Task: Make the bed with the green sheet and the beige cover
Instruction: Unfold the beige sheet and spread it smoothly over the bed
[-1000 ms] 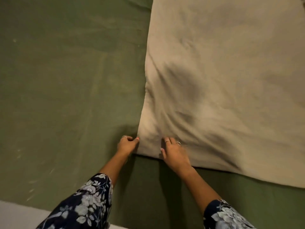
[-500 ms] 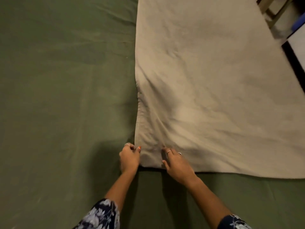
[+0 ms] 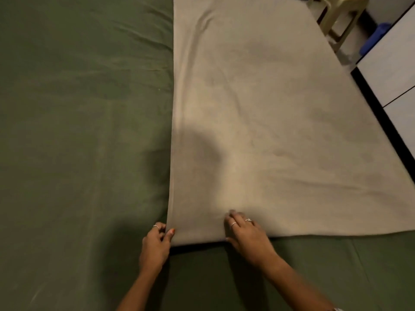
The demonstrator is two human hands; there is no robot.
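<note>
The green sheet [image 3: 78, 131] covers the bed across the left and near part of the head view. The beige cover [image 3: 258, 120] lies flat on its right half, reaching the far right bed edge. My left hand [image 3: 156, 245] pinches the cover's near left corner between thumb and fingers. My right hand [image 3: 246, 234] grips the cover's near edge a short way to the right, fingers on top of the cloth and thumb at the hem. Both forearms reach in from the bottom.
A pale plastic stool [image 3: 336, 16] stands on the floor beyond the bed's far right corner. A blue object [image 3: 374, 39] lies beside it. A white cabinet with a black edge [image 3: 395, 70] runs along the right side.
The cover's near edge has been pulled towards me and the cloth now lies smoother and straighter. The view has shifted, and the stool and cabinet have come into sight at right.
</note>
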